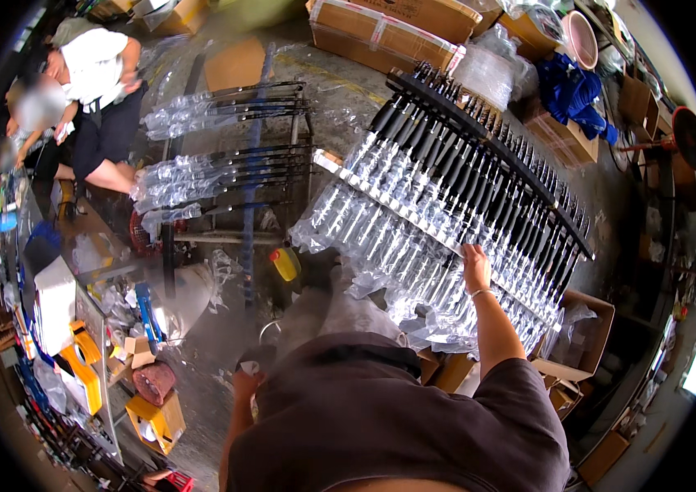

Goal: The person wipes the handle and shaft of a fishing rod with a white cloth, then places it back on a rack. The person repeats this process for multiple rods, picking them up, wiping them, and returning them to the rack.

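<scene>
A long row of fishing rods (454, 160) with black handles rests side by side on a rack to the right, their lower parts sleeved in clear plastic (397, 238). A white rail (401, 199) crosses beneath them, and a slotted black bar (479, 127) lies across the handles. My right hand (476, 269) is at the white rail among the rods, fingers bent together against it; its palm side is hidden. Low by my left side, my left hand (247, 382) is closed around something small, partly dark and pale, that I cannot make out.
More plastic-sleeved rods (184, 180) lie on a metal frame (225, 238) at left. Beyond it, a person (98, 90) sits near others. A yellow container (285, 264) stands by my legs. Cardboard boxes (381, 41) line the back; an open box (581, 336) is at right.
</scene>
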`<action>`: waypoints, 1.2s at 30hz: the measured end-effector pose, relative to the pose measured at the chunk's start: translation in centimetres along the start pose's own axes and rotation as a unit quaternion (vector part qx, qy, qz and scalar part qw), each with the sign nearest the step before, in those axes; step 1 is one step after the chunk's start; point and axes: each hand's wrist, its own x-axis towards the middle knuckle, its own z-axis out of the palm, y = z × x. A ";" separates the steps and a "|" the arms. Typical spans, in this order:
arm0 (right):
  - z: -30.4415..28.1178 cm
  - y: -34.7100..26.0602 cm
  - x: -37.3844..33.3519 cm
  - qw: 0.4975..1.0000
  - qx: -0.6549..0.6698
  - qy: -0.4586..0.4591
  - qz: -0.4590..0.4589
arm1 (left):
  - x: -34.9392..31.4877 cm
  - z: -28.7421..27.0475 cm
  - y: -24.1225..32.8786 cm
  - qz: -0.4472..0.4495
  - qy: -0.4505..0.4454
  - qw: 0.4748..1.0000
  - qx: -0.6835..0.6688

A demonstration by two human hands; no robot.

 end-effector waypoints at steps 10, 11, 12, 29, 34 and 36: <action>-3.5 -3.4 -0.2 0.999 0.027 -0.009 -0.027 | 1.1 3.0 -4.0 -0.078 0.021 0.996 -0.041; -4.2 -4.3 -0.3 0.999 0.030 -0.021 -0.032 | 0.9 2.6 -3.4 -0.045 0.030 0.998 -0.030; -4.1 -4.1 0.0 0.996 -0.017 0.005 -0.085 | 0.8 1.9 -2.1 -0.074 0.018 0.996 -0.055; -3.6 -21.9 2.7 0.922 0.091 -0.057 -0.373 | -0.6 -3.5 1.9 -0.068 -0.040 0.994 -0.073; 0.5 -23.0 -0.3 0.919 0.104 -0.127 -0.360 | 0.6 -4.1 0.0 -0.040 -0.069 0.996 0.027; 0.5 -26.3 -2.7 0.894 0.140 -0.199 -0.376 | 1.3 -6.3 0.4 -0.085 -0.109 0.990 0.011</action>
